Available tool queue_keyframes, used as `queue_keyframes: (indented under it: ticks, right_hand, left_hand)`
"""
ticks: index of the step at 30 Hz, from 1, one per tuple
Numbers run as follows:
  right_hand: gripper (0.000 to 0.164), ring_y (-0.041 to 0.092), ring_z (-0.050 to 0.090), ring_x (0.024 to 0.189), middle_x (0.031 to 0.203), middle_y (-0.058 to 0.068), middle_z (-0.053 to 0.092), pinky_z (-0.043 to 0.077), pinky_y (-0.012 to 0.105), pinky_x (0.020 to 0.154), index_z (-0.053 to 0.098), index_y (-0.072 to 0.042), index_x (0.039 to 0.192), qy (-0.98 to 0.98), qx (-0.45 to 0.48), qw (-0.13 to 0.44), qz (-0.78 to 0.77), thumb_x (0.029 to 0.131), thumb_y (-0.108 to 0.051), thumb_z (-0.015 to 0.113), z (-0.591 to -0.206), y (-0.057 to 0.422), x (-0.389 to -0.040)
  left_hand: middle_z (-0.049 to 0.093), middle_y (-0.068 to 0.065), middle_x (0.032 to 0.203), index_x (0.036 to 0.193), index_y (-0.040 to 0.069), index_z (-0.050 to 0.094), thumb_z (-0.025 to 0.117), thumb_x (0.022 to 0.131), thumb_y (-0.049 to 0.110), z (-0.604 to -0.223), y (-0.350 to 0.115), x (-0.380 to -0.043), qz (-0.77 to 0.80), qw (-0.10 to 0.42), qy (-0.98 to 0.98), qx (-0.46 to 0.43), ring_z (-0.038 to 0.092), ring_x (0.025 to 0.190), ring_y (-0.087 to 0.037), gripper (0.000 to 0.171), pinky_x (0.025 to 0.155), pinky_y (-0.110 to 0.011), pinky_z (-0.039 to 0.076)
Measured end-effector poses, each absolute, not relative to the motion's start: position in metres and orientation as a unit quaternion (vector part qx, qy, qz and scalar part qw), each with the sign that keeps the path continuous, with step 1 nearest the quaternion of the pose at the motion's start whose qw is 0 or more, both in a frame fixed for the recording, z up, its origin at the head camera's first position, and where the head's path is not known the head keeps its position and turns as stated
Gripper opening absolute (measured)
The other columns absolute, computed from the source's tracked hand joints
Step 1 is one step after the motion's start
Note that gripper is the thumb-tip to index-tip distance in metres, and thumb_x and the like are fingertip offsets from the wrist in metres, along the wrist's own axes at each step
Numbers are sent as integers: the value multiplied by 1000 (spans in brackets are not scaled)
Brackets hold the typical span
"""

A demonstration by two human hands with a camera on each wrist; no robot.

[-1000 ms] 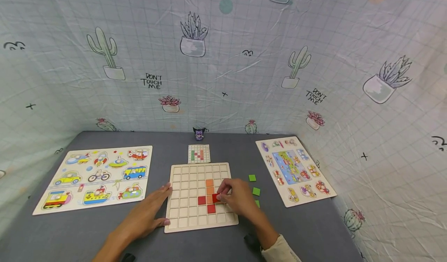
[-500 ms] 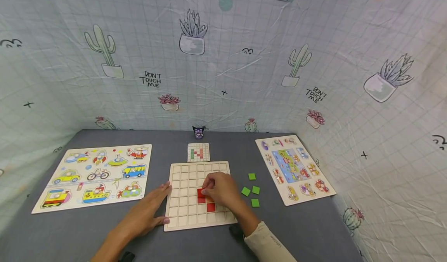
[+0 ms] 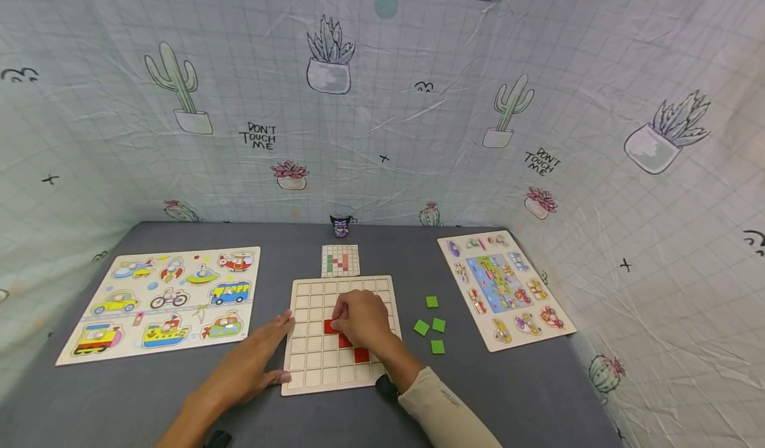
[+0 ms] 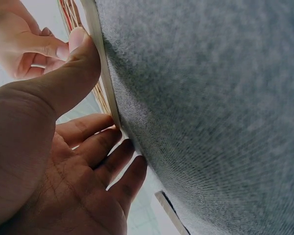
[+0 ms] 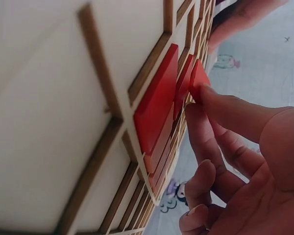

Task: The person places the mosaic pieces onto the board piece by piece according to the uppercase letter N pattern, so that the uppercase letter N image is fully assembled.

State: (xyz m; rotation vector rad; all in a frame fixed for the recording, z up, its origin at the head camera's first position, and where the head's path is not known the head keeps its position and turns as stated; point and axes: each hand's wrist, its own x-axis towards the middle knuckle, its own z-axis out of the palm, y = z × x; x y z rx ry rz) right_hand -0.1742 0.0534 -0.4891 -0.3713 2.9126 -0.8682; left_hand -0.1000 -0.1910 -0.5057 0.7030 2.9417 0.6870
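A square wooden grid board (image 3: 313, 362) lies in front of me on the dark tabletop. My right hand (image 3: 363, 318) is over its middle, pinching a red square tile (image 5: 198, 81) between thumb and finger. The held tile is tilted, just above the grid in the right wrist view. Two more red tiles, a nearer one (image 5: 159, 100) and a farther one (image 5: 183, 83), sit in board cells. The right hand hides the cells behind it in the head view. My left hand (image 3: 254, 358) rests along the board's left edge, thumb and fingertips touching it.
Several loose green tiles (image 3: 437, 346) lie right of the board. A small printed pattern card (image 3: 340, 262) and a purple-black figurine (image 3: 340, 226) stand behind it. A vehicle puzzle (image 3: 203, 314) lies left, another picture puzzle (image 3: 484, 336) right. A patterned cloth (image 3: 382, 123) hangs behind.
My right hand has carried the red tile leftward across the board, from right of the orange column to its left. All the loose green tiles are now uncovered. My left hand stays in place.
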Motion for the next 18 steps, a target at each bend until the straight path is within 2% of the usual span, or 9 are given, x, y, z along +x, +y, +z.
queue_keyframes:
  ticks: [8,18]
  right_hand:
    - [18,9,48,70,62,-10,55,37,26,60,74,-24,76,960,-125,51,-246,84,-19,90,-489,50,-175]
    - [11,3,56,71,71,-12,65,45,23,65,81,-20,89,928,-153,68,-332,84,-15,90,-492,70,-177]
  left_hand:
    - [44,-18,168,156,-1,49,92,81,30,-507,-191,-99,219,6,946,238,47,151,-43,92,116,-60,45]
    - [43,-17,169,157,-1,47,92,82,30,-506,-192,-99,220,17,947,233,45,153,-42,92,118,-60,44]
